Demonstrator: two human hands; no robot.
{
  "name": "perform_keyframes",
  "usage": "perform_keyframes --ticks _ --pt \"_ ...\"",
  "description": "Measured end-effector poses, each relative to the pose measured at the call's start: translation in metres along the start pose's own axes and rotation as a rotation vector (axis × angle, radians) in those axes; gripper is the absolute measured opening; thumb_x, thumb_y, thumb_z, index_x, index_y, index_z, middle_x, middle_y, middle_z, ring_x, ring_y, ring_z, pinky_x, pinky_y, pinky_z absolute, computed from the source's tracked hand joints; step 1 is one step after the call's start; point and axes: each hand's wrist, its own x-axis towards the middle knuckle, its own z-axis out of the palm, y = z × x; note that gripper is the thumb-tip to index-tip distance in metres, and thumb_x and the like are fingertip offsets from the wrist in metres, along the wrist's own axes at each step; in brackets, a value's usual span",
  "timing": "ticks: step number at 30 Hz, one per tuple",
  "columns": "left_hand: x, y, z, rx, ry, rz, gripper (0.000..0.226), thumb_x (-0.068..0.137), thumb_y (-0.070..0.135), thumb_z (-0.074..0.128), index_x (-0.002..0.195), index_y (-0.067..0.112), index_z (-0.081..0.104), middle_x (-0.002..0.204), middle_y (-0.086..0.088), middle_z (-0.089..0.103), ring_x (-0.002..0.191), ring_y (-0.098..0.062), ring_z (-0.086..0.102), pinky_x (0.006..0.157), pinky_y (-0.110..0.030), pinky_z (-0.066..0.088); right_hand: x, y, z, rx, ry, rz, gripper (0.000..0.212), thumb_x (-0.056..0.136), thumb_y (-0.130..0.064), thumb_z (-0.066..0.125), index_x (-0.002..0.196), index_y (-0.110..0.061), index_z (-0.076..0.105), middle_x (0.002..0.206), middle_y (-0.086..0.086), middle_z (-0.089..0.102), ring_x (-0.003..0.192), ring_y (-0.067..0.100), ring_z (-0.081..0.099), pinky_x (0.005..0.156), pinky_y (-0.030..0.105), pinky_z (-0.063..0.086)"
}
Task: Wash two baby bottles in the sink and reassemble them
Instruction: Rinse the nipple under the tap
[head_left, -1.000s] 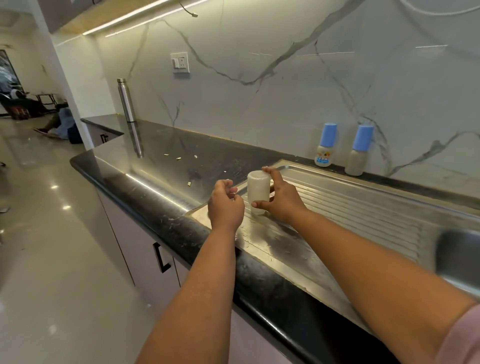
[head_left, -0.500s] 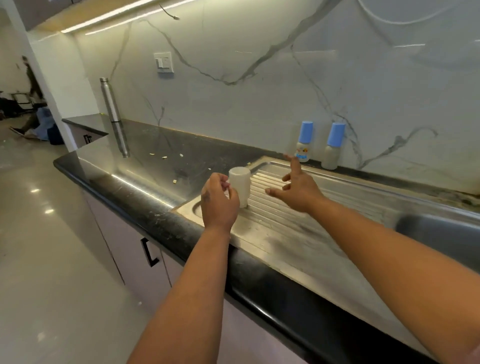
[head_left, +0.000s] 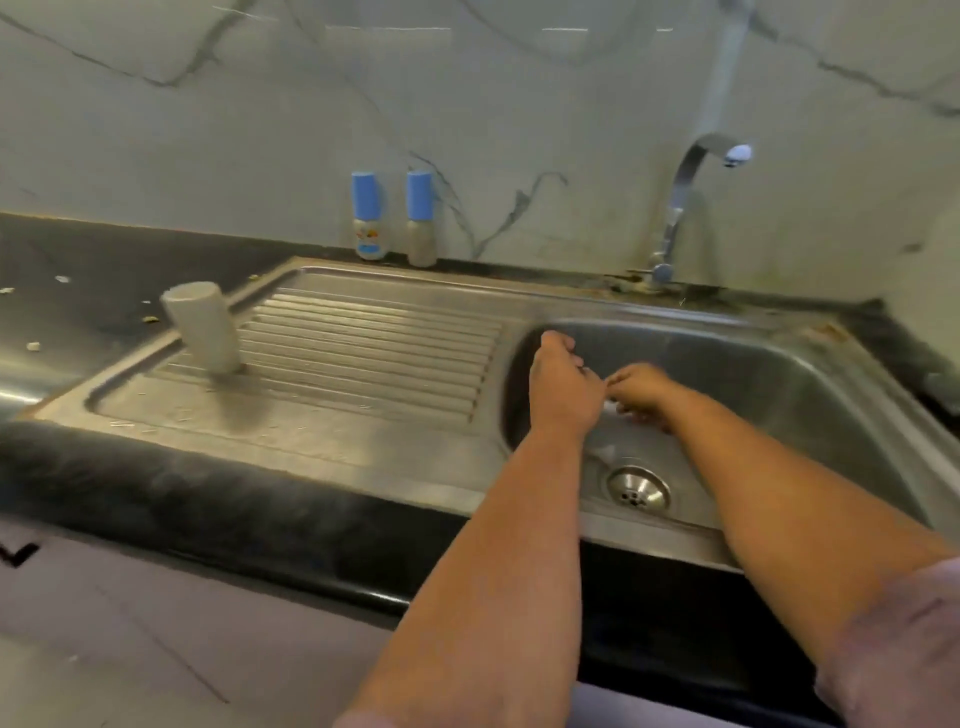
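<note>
- At the left of the frame, the black stone table (head_left: 156, 467) carries a stainless steel sink unit with a ribbed draining board (head_left: 363, 343); a pale cylindrical plastic bottle body (head_left: 202, 325) stands mouth-down on the board's left end, apart from everything else.
- At upper centre, two small baby bottles with blue caps (head_left: 395, 218) stand upright side by side against the marble wall, assembled and well apart from the hands.
- Right of centre, the left hand (head_left: 563, 387) is lowered into the steel basin (head_left: 779, 374), its fingers curled; whether they hold anything cannot be told.
- Touching it, the right hand (head_left: 641, 392) has its fingers bent over something pale and translucent (head_left: 608, 410), seemingly a small bottle part; blur hides whether they pinch it.
- The basin otherwise shows only its round metal drain (head_left: 638, 487) at lower right, and looks dry.
- The curved chrome tap (head_left: 685, 192) at upper right is not running.
- Judgement: the part needs a firm grip near the drain, and water should run before scrubbing.
</note>
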Motion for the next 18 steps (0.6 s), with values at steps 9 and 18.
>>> perform_keyframes --ticks 9,18 --pt "0.040 -0.014 0.023 0.079 -0.010 -0.122 0.029 0.089 0.004 0.058 0.116 0.012 0.049 0.104 -0.006 0.060 0.099 -0.018 0.056 0.082 -0.024 0.040 0.028 0.021 0.010 -0.586 -0.431 -0.019 0.047 0.101 -0.009 0.043 0.143 -0.029 0.047 0.148 0.007 0.040 0.122 0.026 0.049 0.100 0.035 0.046" --pt "0.049 -0.022 0.030 0.149 -0.098 -0.115 0.024 0.089 0.011 0.064 0.108 0.015 0.051 0.094 -0.001 0.061 0.097 -0.018 0.057 0.081 -0.025 0.041 0.037 0.040 0.020 -0.618 -0.494 0.015 0.039 0.090 -0.026 0.064 0.127 -0.017 0.063 0.126 0.005 0.062 0.106 0.024 0.060 0.099 0.040 0.048"
